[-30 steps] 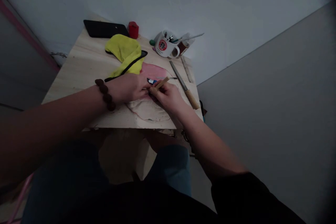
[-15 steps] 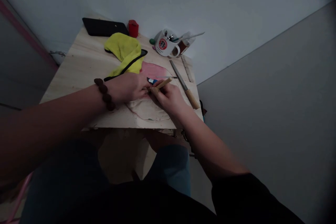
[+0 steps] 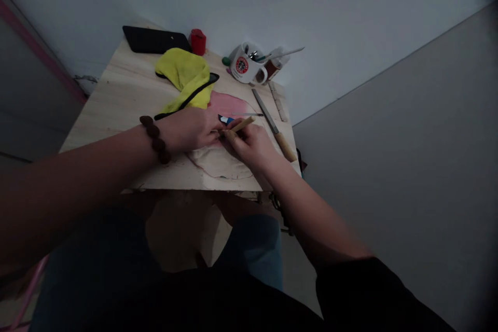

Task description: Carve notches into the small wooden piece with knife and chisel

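My right hand [image 3: 252, 148] is closed around a slim tool with a light wooden handle [image 3: 245, 124]; its working end is hidden between my hands. My left hand [image 3: 196, 127], with a dark beaded bracelet at the wrist, has its fingers curled in close to the tool's lower end. What those fingers grip is hidden. Just beyond the fingertips shows a blue object with a pale and dark end [image 3: 225, 120], partly covered. Under both hands lies a flat outlined piece, pink [image 3: 229, 104] at the far part and whitish [image 3: 223, 163] at the near part.
A thin metal rod [image 3: 251, 114], a wooden-handled file [image 3: 274, 127] and a ruler [image 3: 277, 99] lie to the right. Behind are a yellow cloth [image 3: 182, 70], a black flat device [image 3: 155, 40], a red container [image 3: 198, 42], a mug of tools [image 3: 243, 65] and a bottle [image 3: 273, 66].
Both hands and the wooden-handled tool stay in nearly the same place. The view has shifted only slightly.
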Available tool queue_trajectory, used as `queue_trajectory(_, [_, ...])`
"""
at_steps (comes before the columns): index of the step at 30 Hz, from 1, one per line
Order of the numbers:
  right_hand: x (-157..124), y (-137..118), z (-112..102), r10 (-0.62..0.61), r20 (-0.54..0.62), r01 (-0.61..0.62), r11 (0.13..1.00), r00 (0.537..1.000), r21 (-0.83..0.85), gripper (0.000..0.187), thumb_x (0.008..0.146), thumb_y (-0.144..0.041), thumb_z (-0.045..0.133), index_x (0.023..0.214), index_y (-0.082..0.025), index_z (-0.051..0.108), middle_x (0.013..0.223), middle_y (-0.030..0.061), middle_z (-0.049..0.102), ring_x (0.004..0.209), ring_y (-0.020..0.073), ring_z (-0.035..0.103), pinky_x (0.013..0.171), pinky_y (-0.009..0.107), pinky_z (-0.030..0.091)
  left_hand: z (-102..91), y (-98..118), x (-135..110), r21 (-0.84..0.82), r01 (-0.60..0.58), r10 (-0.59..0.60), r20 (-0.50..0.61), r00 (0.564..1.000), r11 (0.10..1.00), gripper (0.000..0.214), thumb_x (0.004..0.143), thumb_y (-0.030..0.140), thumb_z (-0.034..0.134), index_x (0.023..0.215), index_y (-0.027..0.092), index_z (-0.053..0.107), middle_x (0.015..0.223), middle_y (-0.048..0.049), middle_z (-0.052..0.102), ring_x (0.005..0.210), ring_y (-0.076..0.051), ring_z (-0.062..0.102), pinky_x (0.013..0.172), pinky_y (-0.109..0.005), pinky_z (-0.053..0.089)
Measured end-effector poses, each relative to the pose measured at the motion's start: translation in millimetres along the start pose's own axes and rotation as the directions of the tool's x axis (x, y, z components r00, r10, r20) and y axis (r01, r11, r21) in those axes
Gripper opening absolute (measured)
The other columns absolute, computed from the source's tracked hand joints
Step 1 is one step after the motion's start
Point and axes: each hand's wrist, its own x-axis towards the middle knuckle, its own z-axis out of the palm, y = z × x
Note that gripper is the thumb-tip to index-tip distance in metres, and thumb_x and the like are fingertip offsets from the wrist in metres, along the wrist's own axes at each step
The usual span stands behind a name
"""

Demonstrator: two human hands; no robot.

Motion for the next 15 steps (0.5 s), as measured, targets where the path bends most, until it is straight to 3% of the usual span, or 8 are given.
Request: queue_trajectory(15, [7.6, 2.3, 2.1, 0.026, 0.021, -0.024, 0.996, 0.999, -0.090, 0.016, 0.111, -0.040, 0.072, 0.110, -0.024, 0.075, 0.110, 0.0112, 0.086, 0.098, 0.0298, 0.079, 0.085, 0.041, 0.056, -1.1, 0.9, -2.7, -0.009, 0.001, -0.001, -0.016, 1.000, 1.000, 0.031, 0.117, 0.030, 0.056, 0.127, 0.018, 0.083, 0.117, -0.0103, 0.083, 0.102, -0.026, 0.071, 0.092, -0.037, 0.051])
